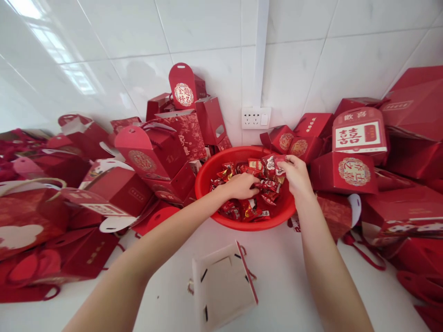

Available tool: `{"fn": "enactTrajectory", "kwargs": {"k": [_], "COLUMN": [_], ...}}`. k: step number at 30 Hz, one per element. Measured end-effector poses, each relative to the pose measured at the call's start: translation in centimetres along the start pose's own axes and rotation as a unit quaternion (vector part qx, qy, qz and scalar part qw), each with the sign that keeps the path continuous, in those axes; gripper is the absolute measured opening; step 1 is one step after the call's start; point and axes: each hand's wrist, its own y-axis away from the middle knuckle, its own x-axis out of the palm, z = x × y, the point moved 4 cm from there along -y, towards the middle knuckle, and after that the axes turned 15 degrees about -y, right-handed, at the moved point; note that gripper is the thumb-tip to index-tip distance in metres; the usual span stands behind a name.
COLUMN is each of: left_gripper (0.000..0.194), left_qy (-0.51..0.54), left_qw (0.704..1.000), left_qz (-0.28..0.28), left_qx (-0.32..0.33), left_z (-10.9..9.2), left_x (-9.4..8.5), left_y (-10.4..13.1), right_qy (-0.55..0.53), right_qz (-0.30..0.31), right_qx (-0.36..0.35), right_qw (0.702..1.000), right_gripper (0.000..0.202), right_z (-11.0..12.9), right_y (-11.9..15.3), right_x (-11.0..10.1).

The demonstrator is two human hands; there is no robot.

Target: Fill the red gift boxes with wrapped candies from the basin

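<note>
A red plastic basket stands against the wall, holding several shiny red-wrapped candies. My left hand reaches in over the candies with its fingers curled; whatever lies in them is hidden. At the basket's right side, my right hand pinches a red-and-white candy packet between thumb and fingers, just above the pile. Nearer to me, below the basket, an uncovered box shows its pale inside, with a red edge and cord loops at its sides.
Red gift boxes crowd both sides, among them a handled box on the left and a stacked box on the right. Behind the basket, a tall box leans near the tiled wall. A power socket is fixed there.
</note>
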Motion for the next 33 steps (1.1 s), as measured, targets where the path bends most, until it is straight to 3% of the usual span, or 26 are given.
{"fn": "enactTrajectory", "kwargs": {"k": [9, 19, 25, 27, 29, 31, 33], "left_gripper": [0.025, 0.025, 0.042, 0.042, 0.028, 0.013, 0.012], "left_qy": [-0.005, 0.014, 0.042, 0.056, 0.076, 0.11, 0.137], "left_qw": [0.996, 0.985, 0.968, 0.969, 0.974, 0.98, 0.986], "left_qz": [-0.043, -0.075, -0.087, -0.081, -0.076, -0.064, -0.017], "left_qx": [-0.072, -0.156, -0.231, -0.226, -0.202, -0.151, -0.092], "left_z": [0.5, 1.1, 1.9, 2.1, 2.3, 2.6, 2.6], "left_x": [-1.6, -2.1, -1.7, -1.5, -1.6, -1.9, -2.0], "left_y": [0.5, 0.7, 1.1, 1.1, 1.2, 1.5, 1.9], "right_qy": [-0.009, -0.008, 0.001, 0.004, 0.006, 0.006, 0.005], "right_qz": [0.014, 0.023, 0.004, 0.0, -0.003, -0.003, -0.004], "right_qx": [0.02, 0.037, 0.048, 0.052, 0.056, 0.06, 0.063], "right_qw": [1.0, 0.999, 0.999, 0.999, 0.998, 0.998, 0.998], "right_gripper": [0.013, 0.015, 0.015, 0.018, 0.02, 0.021, 0.021], "right_z": [-0.1, -0.1, -0.3, -0.4, -0.4, -0.5, -0.5], "right_y": [0.4, 0.5, 0.3, 0.3, 0.3, 0.2, 0.2], "right_x": [0.3, 0.4, 0.3, 0.1, 0.1, 0.0, 0.0]}}
